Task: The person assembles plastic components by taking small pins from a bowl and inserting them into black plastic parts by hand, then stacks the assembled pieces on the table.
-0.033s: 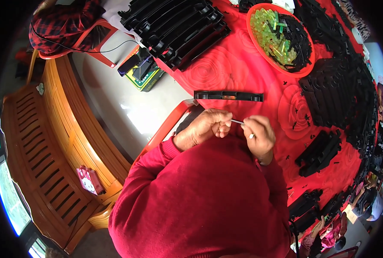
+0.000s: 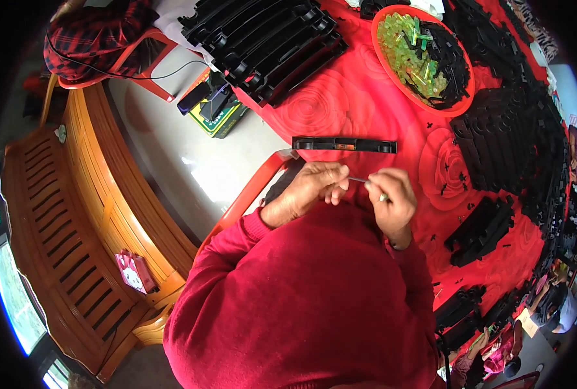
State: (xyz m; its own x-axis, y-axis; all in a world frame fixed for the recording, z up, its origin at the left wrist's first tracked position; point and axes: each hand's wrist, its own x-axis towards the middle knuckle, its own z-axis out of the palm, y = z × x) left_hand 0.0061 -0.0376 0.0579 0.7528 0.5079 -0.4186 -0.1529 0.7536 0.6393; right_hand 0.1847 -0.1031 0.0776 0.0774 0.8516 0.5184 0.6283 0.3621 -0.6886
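A thin, dark, straight rod (image 2: 358,179) spans the short gap between my hands in front of my chest. My left hand (image 2: 309,189) pinches one end between thumb and fingers, and my right hand (image 2: 394,202) grips the other with curled fingers. Something small and pale shows at a right-hand finger; whether it is a ring I cannot make out. Just beyond my hands, a long black plastic part (image 2: 366,145) with a small orange patch at its middle lies on the red tablecloth (image 2: 340,107).
A red basin (image 2: 377,55) holds yellow-green clear pieces and black strips. Stacked black plastic parts (image 2: 262,45) stand far left; more black parts (image 2: 496,142) crowd the right. A wooden bench (image 2: 55,214) and a person in a checked shirt (image 2: 100,39) are at left.
My right hand has turned slightly and shifted up a little. The rod lies a bit flatter and looks darker; my left hand has barely moved.
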